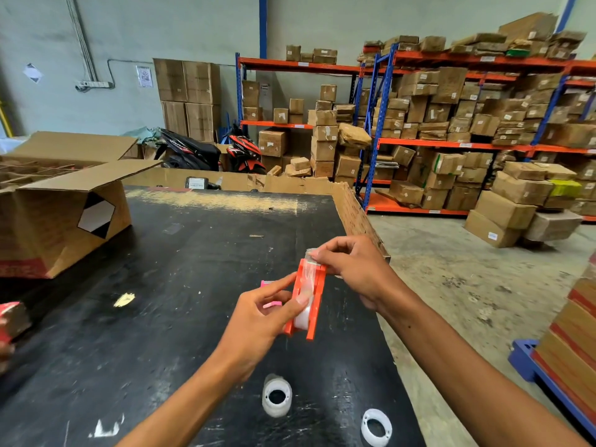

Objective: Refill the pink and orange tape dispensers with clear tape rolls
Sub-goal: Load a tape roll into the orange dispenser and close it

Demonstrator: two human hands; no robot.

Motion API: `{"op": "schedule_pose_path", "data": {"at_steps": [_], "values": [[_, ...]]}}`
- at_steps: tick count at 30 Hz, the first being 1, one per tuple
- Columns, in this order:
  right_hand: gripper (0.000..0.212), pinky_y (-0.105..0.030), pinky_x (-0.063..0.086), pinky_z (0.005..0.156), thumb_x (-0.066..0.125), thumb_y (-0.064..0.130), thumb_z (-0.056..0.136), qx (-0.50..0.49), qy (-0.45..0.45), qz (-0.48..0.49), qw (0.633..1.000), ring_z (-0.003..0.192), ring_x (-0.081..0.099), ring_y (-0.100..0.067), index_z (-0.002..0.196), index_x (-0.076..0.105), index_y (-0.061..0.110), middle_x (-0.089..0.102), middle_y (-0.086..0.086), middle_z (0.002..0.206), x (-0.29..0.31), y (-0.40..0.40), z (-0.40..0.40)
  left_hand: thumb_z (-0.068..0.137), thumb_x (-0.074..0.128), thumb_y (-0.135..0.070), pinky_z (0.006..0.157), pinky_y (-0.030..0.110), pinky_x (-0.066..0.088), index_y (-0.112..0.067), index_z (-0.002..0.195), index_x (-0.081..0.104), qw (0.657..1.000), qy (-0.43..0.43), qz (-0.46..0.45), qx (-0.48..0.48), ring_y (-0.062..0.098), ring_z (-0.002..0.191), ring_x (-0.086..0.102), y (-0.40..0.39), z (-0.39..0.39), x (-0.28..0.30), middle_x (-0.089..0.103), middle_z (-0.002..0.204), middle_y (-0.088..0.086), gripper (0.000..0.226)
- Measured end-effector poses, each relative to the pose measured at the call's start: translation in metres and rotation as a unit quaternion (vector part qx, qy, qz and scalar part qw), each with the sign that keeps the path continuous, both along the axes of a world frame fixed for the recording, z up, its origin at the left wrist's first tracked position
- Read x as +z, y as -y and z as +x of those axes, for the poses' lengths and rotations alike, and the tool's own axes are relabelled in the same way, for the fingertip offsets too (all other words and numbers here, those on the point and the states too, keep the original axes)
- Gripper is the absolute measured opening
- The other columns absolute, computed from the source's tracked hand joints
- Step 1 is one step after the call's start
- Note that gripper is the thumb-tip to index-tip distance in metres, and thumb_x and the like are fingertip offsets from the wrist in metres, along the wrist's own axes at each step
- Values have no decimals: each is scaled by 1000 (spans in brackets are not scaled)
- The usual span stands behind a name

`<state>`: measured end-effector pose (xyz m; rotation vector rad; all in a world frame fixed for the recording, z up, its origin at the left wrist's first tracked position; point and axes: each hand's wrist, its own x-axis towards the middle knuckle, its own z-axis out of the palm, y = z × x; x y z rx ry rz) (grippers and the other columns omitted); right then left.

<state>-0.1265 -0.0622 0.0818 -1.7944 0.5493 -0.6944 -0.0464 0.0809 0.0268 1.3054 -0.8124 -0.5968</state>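
Tape is already seated in the orange tape dispenser (pixel 306 298), which I have lifted clear of the black table (pixel 161 317), above its right half and well short of the near edge. My left hand (pixel 258 321) pinches the dispenser by its side wall, thumb pressed against the clear tape roll (pixel 304 312) inside, fingers closed narrow around the plastic. My right hand (pixel 351 269) has its fingertips closed on the loose tape end (pixel 310 253) at the cutter end of the dispenser. I judge the dispenser light and stiff, best held by its flat sides as now; the tape end is thin, limp and sticky, likely to fold onto itself or cling to my fingers, so only the very tip should be pinched. The roll looks smooth and could slip on its hub if I squeeze unevenly. The count: one orange dispenser in hand; one pink tape dispenser (pixel 270 300), mostly hidden behind my left hand, seemingly lying on the table; two white plastic cores (pixel 276 396) (pixel 376 427) near the table's near edge; one open cardboard box (pixel 64 217) at the left edge.
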Motion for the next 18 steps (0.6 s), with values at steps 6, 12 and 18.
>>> {"op": "schedule_pose_path", "data": {"at_steps": [6,12,18], "values": [[10,-33,57,82,69,5,79,-8,-39,83,996,78,70,-22,79,71,-5,74,-22,93,-4,12,8,69,71,-31,70,43,48,-24,114,68,1000,-5,-4,12,22,76,60,4,-4,-2,70,94,23,45],[28,-24,56,72,67,27,84,-66,-9,114,991,81,69,-18,90,71,0,72,-14,89,-35,30,2,81,69,-29,62,35,50,-9,106,58,993,-74,89,38,22,71,59,34,0,-13,64,82,13,35],[29,-16,57,58,56,20,92,-67,-50,135,987,67,67,-11,92,69,-6,71,-8,78,-91,39,-7,81,69,-26,88,52,54,-12,83,52,981,-63,157,92,27,78,61,84,8,-47,63,83,12,22]]}}
